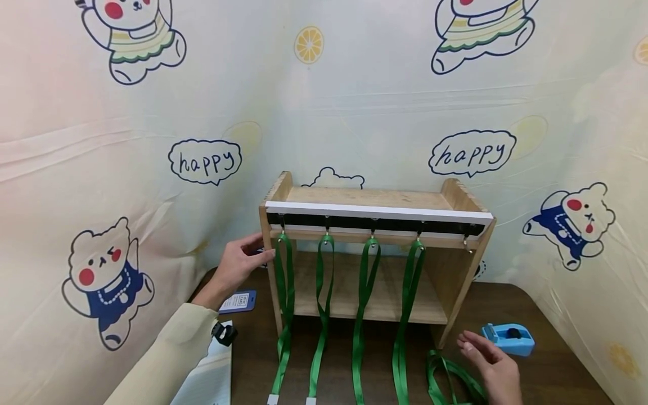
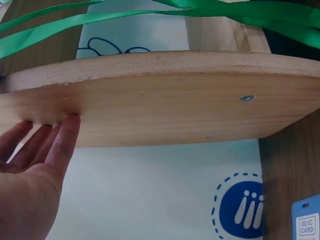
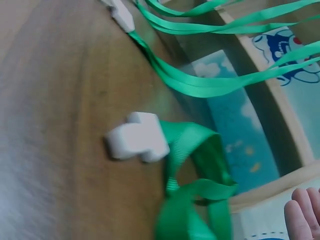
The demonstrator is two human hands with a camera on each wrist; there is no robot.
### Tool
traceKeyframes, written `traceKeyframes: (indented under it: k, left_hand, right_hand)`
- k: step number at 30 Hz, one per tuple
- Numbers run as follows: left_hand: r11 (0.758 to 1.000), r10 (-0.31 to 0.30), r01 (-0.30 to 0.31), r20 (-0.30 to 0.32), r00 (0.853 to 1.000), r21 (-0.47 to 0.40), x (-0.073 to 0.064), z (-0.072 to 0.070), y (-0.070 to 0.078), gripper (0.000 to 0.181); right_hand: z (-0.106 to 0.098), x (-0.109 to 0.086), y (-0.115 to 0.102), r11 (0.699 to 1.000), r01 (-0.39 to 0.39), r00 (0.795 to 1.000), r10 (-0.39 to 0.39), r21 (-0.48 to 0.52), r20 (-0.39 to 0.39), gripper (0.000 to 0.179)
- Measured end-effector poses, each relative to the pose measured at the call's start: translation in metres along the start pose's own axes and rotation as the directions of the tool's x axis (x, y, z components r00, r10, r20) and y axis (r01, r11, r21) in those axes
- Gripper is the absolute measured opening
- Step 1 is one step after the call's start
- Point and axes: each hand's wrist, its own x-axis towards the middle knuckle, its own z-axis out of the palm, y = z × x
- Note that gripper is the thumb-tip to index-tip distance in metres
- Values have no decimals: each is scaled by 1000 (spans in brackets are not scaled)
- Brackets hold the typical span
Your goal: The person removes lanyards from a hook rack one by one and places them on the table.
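My left hand rests against the left side of a small wooden shelf. In the left wrist view its straight fingertips touch the side panel. Several green lanyards hang from hooks on the black strip along the shelf's front. At the right end a hook carries no lanyard. My right hand, fingers loosely bent and holding nothing visible, hovers beside a looped green lanyard on the table. The right wrist view shows that lanyard's white clip, slightly blurred.
A blue tape dispenser stands right of the shelf. To its left lie a blue ID card holder and a pale sheet on the dark wood table. A printed cloth hangs behind.
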Motion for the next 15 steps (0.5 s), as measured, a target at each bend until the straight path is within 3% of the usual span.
traceKeyframes:
  k: [4, 9, 12, 15]
  left_hand:
    - [1000, 0, 0, -1, 1000, 7, 0, 0, -1, 62]
    - [1000, -15, 15, -3, 1000, 3, 0, 1, 0, 62]
    - [1000, -27, 27, -5, 1000, 0, 0, 1, 1, 63]
    - [1000, -30, 30, -3, 1000, -4, 0, 1, 1, 63]
  right_hand:
    - [-10, -1, -9, 995, 59, 997, -56, 76, -45, 62]
    - [-30, -4, -22, 959, 215, 976, -206, 183, -64, 44]
    - [-43, -5, -33, 939, 286, 958, -281, 190, -51, 34]
    - [-56, -8, -43, 943, 305, 952, -303, 132, -31, 32]
